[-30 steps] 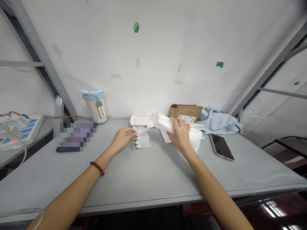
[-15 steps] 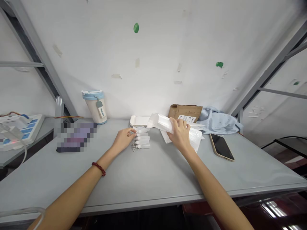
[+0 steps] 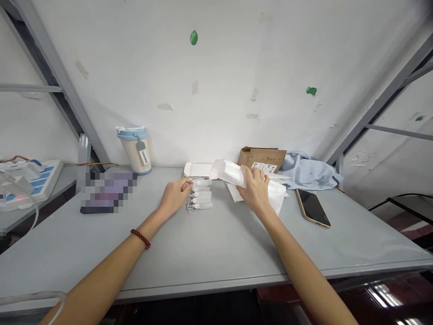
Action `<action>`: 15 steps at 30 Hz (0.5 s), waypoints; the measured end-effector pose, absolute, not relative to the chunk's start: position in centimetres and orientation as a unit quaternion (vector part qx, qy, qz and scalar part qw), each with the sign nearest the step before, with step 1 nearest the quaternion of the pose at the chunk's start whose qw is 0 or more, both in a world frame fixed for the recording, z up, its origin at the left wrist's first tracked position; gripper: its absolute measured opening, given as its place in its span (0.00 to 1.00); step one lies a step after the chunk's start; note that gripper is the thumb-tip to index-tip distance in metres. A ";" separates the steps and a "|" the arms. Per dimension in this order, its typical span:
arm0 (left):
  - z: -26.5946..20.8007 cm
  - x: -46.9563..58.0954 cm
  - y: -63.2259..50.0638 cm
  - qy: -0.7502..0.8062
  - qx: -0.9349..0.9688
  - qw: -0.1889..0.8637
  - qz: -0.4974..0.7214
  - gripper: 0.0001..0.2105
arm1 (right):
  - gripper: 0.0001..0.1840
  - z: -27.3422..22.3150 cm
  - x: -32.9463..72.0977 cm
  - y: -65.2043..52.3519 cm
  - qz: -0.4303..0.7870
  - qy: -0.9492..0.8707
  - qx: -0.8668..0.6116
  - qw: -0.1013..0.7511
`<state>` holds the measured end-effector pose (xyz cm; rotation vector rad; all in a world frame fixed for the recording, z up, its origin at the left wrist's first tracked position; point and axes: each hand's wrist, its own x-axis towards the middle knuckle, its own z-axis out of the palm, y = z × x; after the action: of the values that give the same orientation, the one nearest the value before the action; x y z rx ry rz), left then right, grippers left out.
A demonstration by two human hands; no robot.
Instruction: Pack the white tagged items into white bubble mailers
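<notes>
My left hand (image 3: pixel 174 196) is closed in a pinch at the capped end of a small translucent tube (image 3: pixel 203 182), the farthest of a short column. Several similar tubes (image 3: pixel 203 199) lie side by side nearer to me, thin white cords looped at their left ends. My right hand (image 3: pixel 256 188) grips a white bubble-wrap pouch (image 3: pixel 229 173) from above, its open-looking end pointing left toward the tubes. Under that wrist lies another piece of white bubble wrap (image 3: pixel 276 195) on the grey table (image 3: pixel 216 253). Behind the tubes, a flat white box (image 3: pixel 202 170) rests near the wall.
A brown cardboard package (image 3: pixel 265 157) and a light blue cloth (image 3: pixel 308 171) sit at the back right, with a phone (image 3: pixel 313 207) in front. On the left are a lidded tumbler (image 3: pixel 137 151), a blurred-out flat object (image 3: pixel 110 192) and a power strip (image 3: pixel 43 185) with cables.
The view has shifted very slightly. My left fingers have closed in a little around the end of the farthest tube; my right hand keeps the pouch in almost the same place.
</notes>
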<state>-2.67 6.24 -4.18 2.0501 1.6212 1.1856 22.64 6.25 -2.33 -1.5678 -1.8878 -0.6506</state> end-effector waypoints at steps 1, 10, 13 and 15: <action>-4.0 -2.6 6.2 0.557 0.701 0.143 0.423 0.12 | 0.24 -2.3 22.7 6.3 -0.244 -0.710 -0.591 0.296; -1.2 -3.5 5.5 0.548 0.555 0.323 0.537 0.16 | 0.24 -2.4 22.7 6.4 -0.248 -0.710 -0.592 0.290; -0.8 -3.5 5.3 0.539 0.560 0.318 0.543 0.16 | 0.24 -2.4 22.4 6.1 -0.246 -0.715 -0.584 0.294; -0.8 -3.4 5.2 0.532 0.582 0.304 0.535 0.15 | 0.24 -2.4 22.1 5.9 -0.243 -0.723 -0.574 0.298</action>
<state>-3.38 5.25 -0.78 1.5411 1.4077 1.4170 22.13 5.87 -2.40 -1.5242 -1.9208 -0.6452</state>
